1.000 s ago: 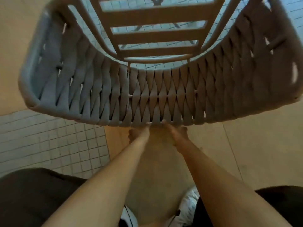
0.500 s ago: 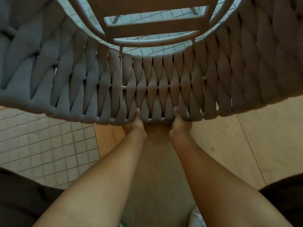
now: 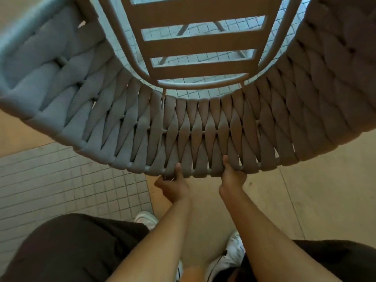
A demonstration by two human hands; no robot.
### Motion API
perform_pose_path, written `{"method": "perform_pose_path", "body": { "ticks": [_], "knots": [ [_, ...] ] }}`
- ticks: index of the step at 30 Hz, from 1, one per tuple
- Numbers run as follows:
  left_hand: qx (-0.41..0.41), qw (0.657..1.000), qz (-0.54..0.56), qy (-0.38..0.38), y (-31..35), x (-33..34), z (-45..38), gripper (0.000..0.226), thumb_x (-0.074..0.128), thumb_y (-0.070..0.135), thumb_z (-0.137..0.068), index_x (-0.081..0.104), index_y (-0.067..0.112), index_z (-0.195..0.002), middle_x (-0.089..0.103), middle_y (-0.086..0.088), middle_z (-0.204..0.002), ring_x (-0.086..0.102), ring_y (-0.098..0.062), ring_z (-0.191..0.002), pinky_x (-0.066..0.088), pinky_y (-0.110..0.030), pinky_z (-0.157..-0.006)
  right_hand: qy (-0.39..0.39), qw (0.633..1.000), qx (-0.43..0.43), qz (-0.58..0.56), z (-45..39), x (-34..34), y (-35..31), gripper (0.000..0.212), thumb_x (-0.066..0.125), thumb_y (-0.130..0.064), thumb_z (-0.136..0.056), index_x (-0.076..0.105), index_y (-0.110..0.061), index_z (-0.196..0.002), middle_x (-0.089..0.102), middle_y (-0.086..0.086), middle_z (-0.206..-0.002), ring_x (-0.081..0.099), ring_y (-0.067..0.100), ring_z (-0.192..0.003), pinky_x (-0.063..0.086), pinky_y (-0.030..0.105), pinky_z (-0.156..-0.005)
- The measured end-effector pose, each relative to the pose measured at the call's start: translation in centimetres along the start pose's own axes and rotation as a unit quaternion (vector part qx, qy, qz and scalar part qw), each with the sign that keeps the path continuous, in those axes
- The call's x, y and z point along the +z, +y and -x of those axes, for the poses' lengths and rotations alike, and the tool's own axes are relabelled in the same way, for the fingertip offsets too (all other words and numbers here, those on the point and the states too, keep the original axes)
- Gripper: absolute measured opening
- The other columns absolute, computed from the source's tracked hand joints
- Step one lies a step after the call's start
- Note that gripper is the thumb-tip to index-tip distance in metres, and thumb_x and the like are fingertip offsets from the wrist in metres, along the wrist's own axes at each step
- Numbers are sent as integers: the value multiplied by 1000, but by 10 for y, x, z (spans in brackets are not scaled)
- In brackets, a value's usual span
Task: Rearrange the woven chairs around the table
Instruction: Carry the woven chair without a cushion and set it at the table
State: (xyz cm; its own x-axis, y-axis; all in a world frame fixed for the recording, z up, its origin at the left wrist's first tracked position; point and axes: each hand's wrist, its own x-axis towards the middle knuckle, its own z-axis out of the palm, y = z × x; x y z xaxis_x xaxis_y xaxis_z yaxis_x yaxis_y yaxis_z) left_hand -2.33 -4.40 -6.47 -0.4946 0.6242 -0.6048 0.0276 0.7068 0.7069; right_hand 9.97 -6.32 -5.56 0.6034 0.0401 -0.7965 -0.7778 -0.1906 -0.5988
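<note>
Above tan paving (image 3: 305, 200) and small grey tiles (image 3: 61, 180): left hand (image 3: 175, 188) and right hand (image 3: 232, 178) gripping woven chair (image 3: 203, 135) top rail, thumbs pressing weave; white sneakers (image 3: 230, 255) below.

Woven chair (image 3: 203, 127): grey straps in a twisted braid pattern, bluish toward 10 o'clock, browner toward 2 o'clock. Seat slats (image 3: 200, 41) pale grey. Floor at 8 o'clock: small grey square tiles (image 3: 61, 184) in a grid; at 4 o'clock, plain tan slabs (image 3: 305, 200). Shoes (image 3: 230, 255) white. Clothing (image 3: 71, 251) dark brown-black.
</note>
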Motion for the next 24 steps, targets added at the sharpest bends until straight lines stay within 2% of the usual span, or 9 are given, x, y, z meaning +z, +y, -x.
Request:
{"method": "perform_pose_path", "body": {
  "ticks": [2, 4, 7, 10, 12, 14, 16, 20, 24],
  "knots": [
    [28, 1000, -8, -4, 29, -25, 31, 59, 79, 43, -80, 38, 27, -118, 62, 6, -107, 67, 2, -89, 48, -5, -60, 9, 1000, 5, 27, 37, -5, -22, 67, 82, -14, -84, 46, -1, -139, 65, 10, -130, 64, 23, -114, 52, 43, -100],
    [99, 990, -98, 33, 60, -49, 63, 59, 77, 42, -82, 38, 22, -121, 52, 0, -119, 60, -12, -101, 49, -16, -74, 29, 998, 3, 58, 74, -12, -44, 66, 82, -16, -84, 44, -1, -136, 64, 9, -126, 64, 22, -110, 53, 39, -96],
    [266, 919, -289, 24, 101, -82, 100, 52, 70, 47, -84, 40, 21, -117, 42, -6, -123, 44, -24, -114, 37, -37, -96, 45, 995, 2, 89, 122, -15, -77, 67, 83, -21, -83, 41, -5, -132, 63, 5, -118, 61, 18, -101, 50, 32, -90],
    [407, 803, -425, -100, 141, -103, 118, 54, 66, 54, -83, 42, 23, -120, 41, -6, -129, 35, -23, -121, 27, -38, -105, 45, 995, 10, 93, 157, -16, -105, 67, 83, -23, -83, 39, -11, -131, 63, 5, -122, 61, 18, -105, 49, 32, -96],
    [503, 688, -496, -168, 169, -108, 123, 69, 69, 59, -75, 42, 22, -126, 38, -6, -133, 33, -24, -124, 23, -37, -107, 41, 994, 7, 98, 175, -15, -121, 67, 83, -23, -84, 38, -12, -132, 61, 6, -128, 61, 20, -111, 46, 30, -97],
    [571, 565, -558, -207, 195, -107, 127, 81, 72, 58, -69, 39, 21, -133, 37, -6, -138, 33, -28, -131, 17, -40, -115, 35, 994, -1, 108, 190, -11, -138, 62, 82, -23, -84, 37, -16, -126, 59, 6, -129, 59, 21, -113, 43, 27, -94],
    [595, 487, -604, -209, 219, -101, 127, 87, 76, 48, -71, 35, 19, -142, 37, -7, -146, 30, -30, -139, 12, -45, -121, 34, 993, -8, 109, 202, -5, -155, 59, 82, -24, -84, 34, -20, -118, 58, 2, -120, 58, 16, -103, 42, 24, -91],
    [569, 446, -661, -201, 274, -80, 126, 75, 65, 28, -89, 27, 22, -153, 32, -6, -160, 22, -31, -149, 13, -57, -120, 26, 994, -29, 104, 231, 9, -190, 58, 83, -24, -83, 37, -17, -119, 55, -3, -109, 57, 13, -93, 45, 21, -85],
    [568, 423, -670, -223, 322, -71, 125, 64, 49, 7, -96, 28, 20, -155, 35, -8, -159, 29, -34, -146, 25, -56, -116, -28, 994, -34, 99, 256, 18, -223, 61, 84, -25, -82, 41, -12, -124, 58, 5, -125, 63, 21, -107, 54, 40, -96]
  ]
}}
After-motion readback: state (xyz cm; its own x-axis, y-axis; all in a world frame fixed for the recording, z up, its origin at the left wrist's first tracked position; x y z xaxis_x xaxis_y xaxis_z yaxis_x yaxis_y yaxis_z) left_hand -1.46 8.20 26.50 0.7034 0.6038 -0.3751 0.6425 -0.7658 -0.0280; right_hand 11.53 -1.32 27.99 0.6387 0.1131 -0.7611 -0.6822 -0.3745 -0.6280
